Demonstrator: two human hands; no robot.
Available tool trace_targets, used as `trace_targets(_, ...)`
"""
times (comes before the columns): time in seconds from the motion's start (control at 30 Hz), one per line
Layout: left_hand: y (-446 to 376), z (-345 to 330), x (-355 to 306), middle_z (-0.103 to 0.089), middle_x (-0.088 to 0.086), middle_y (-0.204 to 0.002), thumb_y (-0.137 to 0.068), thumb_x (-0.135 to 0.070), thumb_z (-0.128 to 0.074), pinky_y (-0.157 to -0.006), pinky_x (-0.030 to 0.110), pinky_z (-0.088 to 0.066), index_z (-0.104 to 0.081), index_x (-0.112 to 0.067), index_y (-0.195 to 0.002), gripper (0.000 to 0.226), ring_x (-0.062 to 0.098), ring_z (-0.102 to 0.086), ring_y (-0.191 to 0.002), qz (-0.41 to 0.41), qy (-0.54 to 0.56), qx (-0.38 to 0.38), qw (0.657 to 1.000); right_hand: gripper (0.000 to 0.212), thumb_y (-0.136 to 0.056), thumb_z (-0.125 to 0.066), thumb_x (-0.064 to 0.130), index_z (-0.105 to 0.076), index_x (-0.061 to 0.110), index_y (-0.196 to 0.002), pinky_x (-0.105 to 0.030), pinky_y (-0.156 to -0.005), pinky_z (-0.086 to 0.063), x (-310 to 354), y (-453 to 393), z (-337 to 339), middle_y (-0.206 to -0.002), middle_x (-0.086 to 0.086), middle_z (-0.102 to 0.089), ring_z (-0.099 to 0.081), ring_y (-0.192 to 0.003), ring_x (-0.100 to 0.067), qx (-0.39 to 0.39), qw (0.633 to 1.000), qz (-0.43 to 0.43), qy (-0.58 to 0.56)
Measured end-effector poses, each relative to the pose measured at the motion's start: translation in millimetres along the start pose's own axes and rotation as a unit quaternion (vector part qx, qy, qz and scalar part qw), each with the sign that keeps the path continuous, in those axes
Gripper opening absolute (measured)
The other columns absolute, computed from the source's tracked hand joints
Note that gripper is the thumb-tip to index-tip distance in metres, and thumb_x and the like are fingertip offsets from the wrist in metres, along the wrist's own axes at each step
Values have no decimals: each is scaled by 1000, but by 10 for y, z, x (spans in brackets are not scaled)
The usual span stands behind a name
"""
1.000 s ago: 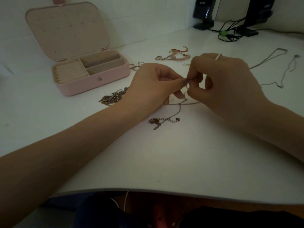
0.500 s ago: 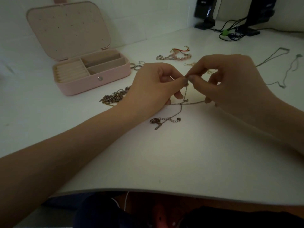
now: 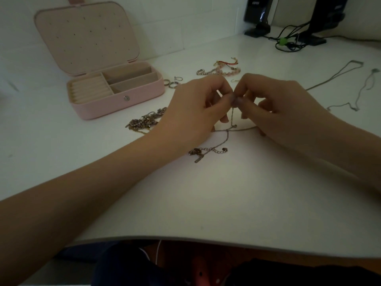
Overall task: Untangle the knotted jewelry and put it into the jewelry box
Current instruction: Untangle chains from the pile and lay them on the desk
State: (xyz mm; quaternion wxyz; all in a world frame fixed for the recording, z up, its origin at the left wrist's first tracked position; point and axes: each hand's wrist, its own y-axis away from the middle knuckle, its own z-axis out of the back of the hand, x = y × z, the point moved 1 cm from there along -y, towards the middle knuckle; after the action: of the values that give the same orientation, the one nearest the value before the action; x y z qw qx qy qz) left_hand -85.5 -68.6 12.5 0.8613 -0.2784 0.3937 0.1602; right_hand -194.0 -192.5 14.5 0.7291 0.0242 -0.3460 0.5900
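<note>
Two bare hands meet above the middle of a white table [image 3: 237,199], fingertips almost touching. The left hand [image 3: 193,112] and the right hand [image 3: 284,108] each pinch the same thin chain necklace [image 3: 227,137] between thumb and forefinger, with the other fingers loosely curled underneath. From the pinch the chain hangs nearly straight down to the tabletop, then runs toward the viewer and slightly left, ending in a clasp and small charms lying flat on the table below the left hand. A second strand of it crosses sideways under both hands, so the chain forms a rough cross; whether a knot remains at the pinch cannot be told. One pink jewelry box [image 3: 115,93] stands open at the far left, well apart from the hands, its lid tilted back against the wall, showing ring rolls on the left and two long compartments on the right. Just in front of the box, by the left wrist, lies one tangled heap of chains [image 3: 144,120]. Three small rings [image 3: 172,81] sit beside the box's right end. Behind the hands lies a cluster of beaded bracelets [image 3: 218,69] with red cord. At the far right two thin silver necklaces [image 3: 350,87] stretch lengthwise away from the viewer. Two black speakers [image 3: 257,15] with cables stand at the back.
</note>
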Motion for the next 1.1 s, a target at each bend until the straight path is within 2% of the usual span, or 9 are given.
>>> trace_targets(0.1,0,-7,2,-62,-11,-57,-94,-16,-57,-49,19,-45,-60,-25,-78,19,1,-50,-45,-10,-12,2,1000,11,-95,-46,29,-54,27,-88,-15,-49,-37,-4,1,-4,-77,11,-59,-55,-61,-9,12,1000,6,8)
trace_targets(0.3,8,-5,-8,-62,-10,-58,-94,-14,-55,-48,16,-42,-62,-21,-79,18,1,-49,-43,-14,-14,6,1000,13,-90,-45,26,-52,28,-79,-34,-55,-45,24,1,-6,-73,6,-58,-53,-56,-21,8,1000,5,-28)
trace_targets(0.4,10,-11,-17,-62,-9,-58,-94,-12,-54,-48,13,-41,-63,-17,-80,17,0,-50,-43,-5,-5,11,1000,12,-89,-48,24,-54,25,-78,-38,-55,-45,36,3,-1,-73,5,-57,-52,-53,-25,1,999,3,-41)
trace_targets(0.53,10,-9,-27,-63,-7,-59,-94,-10,-54,-46,11,-39,-60,-16,-80,16,2,-50,-41,15,18,8,1000,13,-92,-49,24,-56,25,-81,-35,-51,-48,29,-8,6,-74,6,-60,-55,-50,-21,-3,999,-6,-40)
trace_targets(0.67,0,2,-31,-62,-6,-57,-93,-9,-54,-44,12,-38,-59,-15,-77,18,1,-49,-40,26,44,-3,999,13,-95,-51,29,-57,21,-87,-22,-49,-43,14,-12,3,-75,4,-62,-54,-50,-11,7,999,-18,-43)
trace_targets(0.77,5,-1,-35,-62,-6,-57,-93,-9,-54,-44,12,-39,-57,-17,-76,19,1,-49,-40,25,44,3,999,15,-95,-52,31,-57,19,-88,-24,-50,-44,18,-13,-8,-74,4,-62,-55,-53,-17,10,999,-12,-40)
trace_targets(0.87,4,-6,-27,-63,-7,-57,-93,-9,-54,-45,13,-40,-58,-16,-77,18,2,-50,-41,30,47,6,998,12,-95,-52,27,-57,18,-89,-27,-48,-47,21,-17,4,-73,5,-62,-55,-48,-16,16,999,-12,-39)
trace_targets(1.0,-11,4,-20,-65,-5,-59,-94,-10,-54,-45,16,-40,-59,-14,-80,15,6,-49,-41,40,75,-6,996,12,-92,-53,33,-60,24,-89,-24,-50,-48,5,-38,34,-72,10,-62,-57,-50,-14,29,998,-28,-43)
trace_targets(1.1,-24,19,-33,-64,-6,-59,-94,-10,-54,-45,15,-39,-60,-14,-81,15,7,-49,-40,43,100,-13,994,12,-86,-52,41,-63,36,-86,-19,-57,-44,18,-42,30,-79,19,-62,-57,-61,-11,86,996,-29,-28)
